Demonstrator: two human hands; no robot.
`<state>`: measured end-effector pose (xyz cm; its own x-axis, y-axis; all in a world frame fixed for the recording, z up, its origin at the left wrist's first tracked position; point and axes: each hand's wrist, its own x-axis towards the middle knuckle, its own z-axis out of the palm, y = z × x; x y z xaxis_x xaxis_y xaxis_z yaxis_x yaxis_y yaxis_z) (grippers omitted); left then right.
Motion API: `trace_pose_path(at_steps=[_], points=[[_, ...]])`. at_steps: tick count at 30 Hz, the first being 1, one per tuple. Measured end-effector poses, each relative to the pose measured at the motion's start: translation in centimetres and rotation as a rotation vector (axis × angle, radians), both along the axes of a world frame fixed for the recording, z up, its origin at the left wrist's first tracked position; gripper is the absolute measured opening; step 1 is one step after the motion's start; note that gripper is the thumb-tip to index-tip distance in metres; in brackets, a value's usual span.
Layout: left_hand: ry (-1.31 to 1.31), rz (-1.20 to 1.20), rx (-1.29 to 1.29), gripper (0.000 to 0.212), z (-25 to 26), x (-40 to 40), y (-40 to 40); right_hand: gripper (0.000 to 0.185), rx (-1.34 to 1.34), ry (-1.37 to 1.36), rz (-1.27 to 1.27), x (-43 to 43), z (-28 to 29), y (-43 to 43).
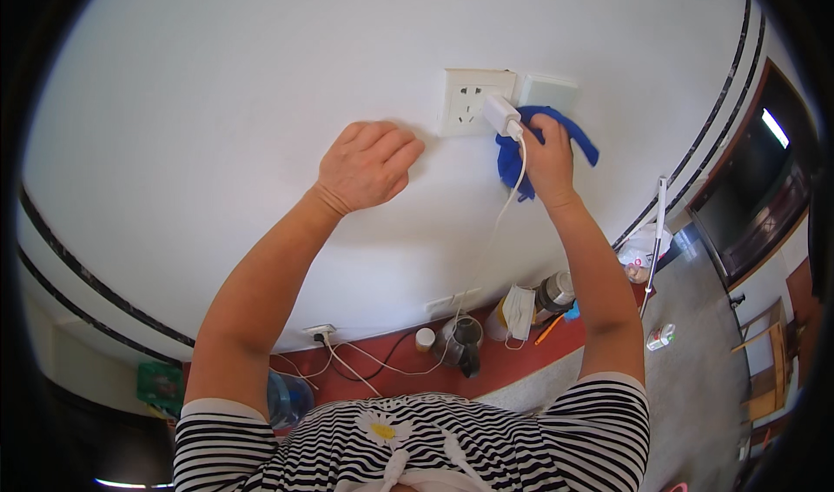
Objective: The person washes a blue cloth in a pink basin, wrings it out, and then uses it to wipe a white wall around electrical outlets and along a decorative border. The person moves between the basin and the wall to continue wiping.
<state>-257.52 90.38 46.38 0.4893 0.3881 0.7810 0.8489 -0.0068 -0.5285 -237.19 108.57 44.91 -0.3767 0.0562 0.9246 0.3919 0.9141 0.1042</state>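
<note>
My right hand (pixel 550 159) grips a blue cloth (pixel 511 163) against the white wall, just right of a white charger plug (pixel 501 114). That plug sits in a white wall socket (pixel 466 104), and a white cable (pixel 506 208) hangs from it past my fingers. Above the cloth is a pale wall plate (pixel 548 92), partly covered at its lower edge. My left hand (pixel 371 166) rests near or against the wall, left of and below the socket. Its fingers are curled, and nothing shows in them.
Along the wall's foot, a red surface (pixel 528 368) bears a kettle (pixel 461 342), a white-lidded jar (pixel 425 339), a face mask (pixel 519 313) and cables at a lower socket (pixel 319 329). A large blue bottle (pixel 287 401) stands lower left; a white pole (pixel 658 231) leans at right.
</note>
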Motion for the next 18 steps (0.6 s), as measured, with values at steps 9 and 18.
trace_pose_path(at_steps=[9, 18], points=[[0.002, -0.001, 0.008, 0.025, 0.2, 0.3, 0.3, 0.033, -0.671, 0.758, -0.047, 4.2, -5.6, 3.0], [-0.010, -0.015, -0.023, 0.030, 0.3, 0.4, 0.1, 0.029, -0.437, 0.535, 0.094, -2.0, -0.4, -1.8]])
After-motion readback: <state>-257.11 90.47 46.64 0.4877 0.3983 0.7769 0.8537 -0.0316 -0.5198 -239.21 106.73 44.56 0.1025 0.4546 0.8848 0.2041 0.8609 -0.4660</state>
